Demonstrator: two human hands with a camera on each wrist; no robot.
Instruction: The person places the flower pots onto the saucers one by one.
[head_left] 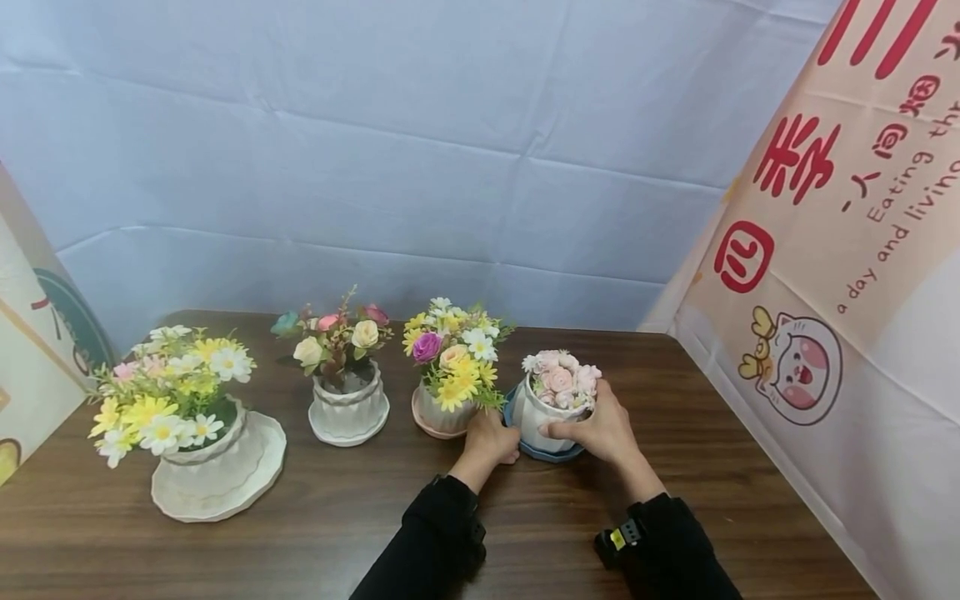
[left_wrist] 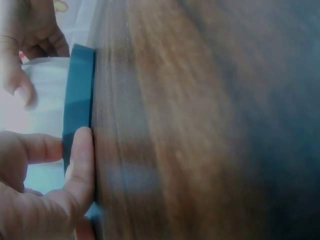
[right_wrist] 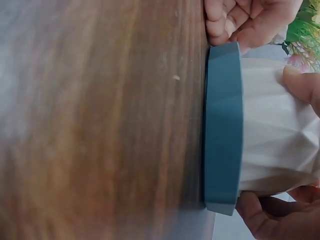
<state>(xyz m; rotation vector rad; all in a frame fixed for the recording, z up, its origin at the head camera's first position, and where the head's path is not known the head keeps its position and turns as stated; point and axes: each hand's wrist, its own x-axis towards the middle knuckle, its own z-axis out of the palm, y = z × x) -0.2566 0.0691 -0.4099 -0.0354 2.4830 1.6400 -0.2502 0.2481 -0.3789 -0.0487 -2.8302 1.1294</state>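
A white faceted flower pot [head_left: 538, 420] with pale pink and white flowers [head_left: 562, 379] stands in a blue saucer [head_left: 555, 455] at the right of the row. My right hand [head_left: 603, 425] grips this pot from the right, thumb on its near side and fingers round the far side. At the saucer's left edge, my left hand [head_left: 491, 437] pinches the rim between thumb and finger. The left wrist view shows those fingertips [left_wrist: 82, 150] on the blue rim [left_wrist: 79, 100]. In the right wrist view the pot [right_wrist: 275, 130] sits inside the saucer [right_wrist: 223, 130], close on the table.
Left of my hands stand a pot with yellow, white and purple flowers [head_left: 453, 354] on a pinkish saucer [head_left: 438, 432], a white pot [head_left: 345, 408] with roses, and a larger daisy pot [head_left: 202, 467] on a wide white saucer [head_left: 262, 467]. Cloth [head_left: 412, 167] hangs behind the wooden table [head_left: 337, 517].
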